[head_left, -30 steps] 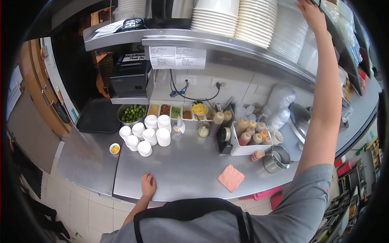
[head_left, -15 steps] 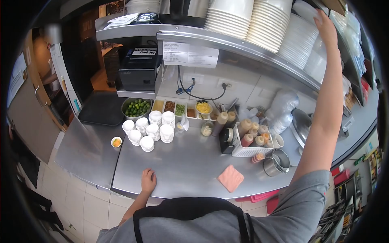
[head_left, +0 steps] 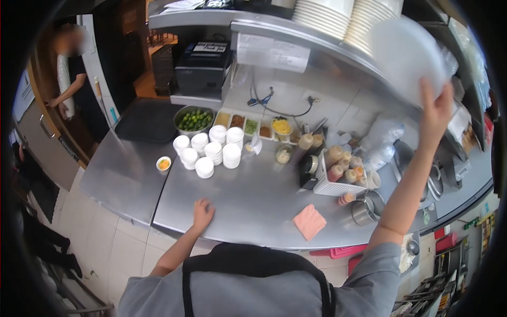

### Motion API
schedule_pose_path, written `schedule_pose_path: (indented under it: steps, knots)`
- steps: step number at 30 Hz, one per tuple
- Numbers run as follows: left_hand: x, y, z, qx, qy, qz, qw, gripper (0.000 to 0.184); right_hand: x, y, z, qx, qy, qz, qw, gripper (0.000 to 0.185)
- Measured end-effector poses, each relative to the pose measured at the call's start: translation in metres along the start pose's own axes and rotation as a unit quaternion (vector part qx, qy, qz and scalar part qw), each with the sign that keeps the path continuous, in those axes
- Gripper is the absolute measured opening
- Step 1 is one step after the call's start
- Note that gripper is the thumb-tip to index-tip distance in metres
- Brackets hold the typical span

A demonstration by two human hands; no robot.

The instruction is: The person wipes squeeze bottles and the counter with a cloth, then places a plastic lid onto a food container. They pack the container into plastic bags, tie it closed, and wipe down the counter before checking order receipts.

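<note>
My right hand [head_left: 437,108] is raised at the upper right, its fingers gripping the near edge of a round translucent plastic lid [head_left: 404,58]. Motion blurs the lid, and it covers part of the shelf behind it. On the steel counter [head_left: 237,203], close to the front edge, rests my left hand [head_left: 203,213] with its fingers curled in and nothing visible in them. Stacks of small white cups [head_left: 213,151] stand beyond that hand. A small cup of yellow-orange food [head_left: 163,164] sits to their left, and a folded pink cloth [head_left: 309,222] lies right of centre.
Stacked white bowls [head_left: 322,18] fill the overhead shelf [head_left: 317,45]. Along the back are a bowl of green limes [head_left: 194,120], several topping containers [head_left: 251,127] and a printer [head_left: 202,68]. A white basket of sauce bottles [head_left: 340,179] stands right. A person [head_left: 87,90] is at the doorway.
My right hand has come down from the shelf, bringing the lid out over the counter. My left hand stays by the counter edge. The person at the door has come further into view.
</note>
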State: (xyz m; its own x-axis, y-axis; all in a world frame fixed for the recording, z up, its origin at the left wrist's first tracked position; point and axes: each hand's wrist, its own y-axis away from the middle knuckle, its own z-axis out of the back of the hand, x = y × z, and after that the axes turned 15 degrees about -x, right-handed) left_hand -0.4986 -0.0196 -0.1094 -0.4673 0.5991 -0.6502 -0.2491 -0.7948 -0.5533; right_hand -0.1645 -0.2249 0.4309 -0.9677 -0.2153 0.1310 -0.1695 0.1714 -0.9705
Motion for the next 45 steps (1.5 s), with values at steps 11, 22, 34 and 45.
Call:
schedule_pose_path:
  steps: [11, 22, 34, 45]
  knots:
    - [-0.206, -0.121, 0.1, 0.121, 0.564, 0.194, 0.793, 0.052, 0.073, 0.265, -0.038, 0.343, -0.183, -0.393, 0.833, 0.05]
    - [-0.173, -0.127, 0.094, 0.035, 0.682, 0.345, 0.644, 0.044, 0.059, 0.271, -0.05, 0.264, -0.263, -0.389, 0.843, 0.066]
    - [-0.107, -0.08, 0.103, 0.103, 0.676, 0.475, 0.554, 0.045, -0.129, -0.013, -0.161, 0.192, 0.137, -0.088, 0.968, 0.04]
    - [-0.123, -0.081, 0.095, 0.103, 0.641, 0.485, 0.585, 0.045, -0.084, -0.02, -0.134, 0.102, 0.13, -0.074, 0.984, 0.033]
